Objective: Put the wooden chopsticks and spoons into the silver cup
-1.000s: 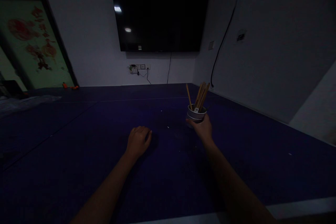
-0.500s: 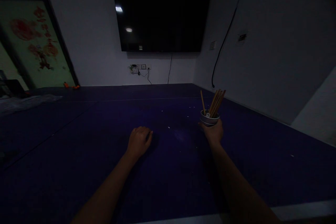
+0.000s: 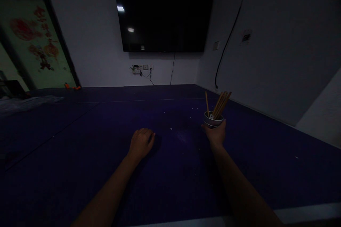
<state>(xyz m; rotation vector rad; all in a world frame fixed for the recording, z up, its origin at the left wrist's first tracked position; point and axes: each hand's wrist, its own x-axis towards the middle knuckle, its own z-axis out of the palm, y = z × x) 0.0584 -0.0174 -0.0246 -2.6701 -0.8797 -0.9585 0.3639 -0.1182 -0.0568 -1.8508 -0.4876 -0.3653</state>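
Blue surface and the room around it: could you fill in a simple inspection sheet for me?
Surface: dark blue top, scattered white specks.
Things in use: grey cup holding thin sticks, one leaning apart.
Clutter: crumpled plastic, orange items, far left.
Hands: right hand around the cup; left hand loosely curled, nothing seen in it.
Cables: black cable on right wall; thin cord below screen.
Surroundings: dim; wall screen, sockets, green panel with red decorations.
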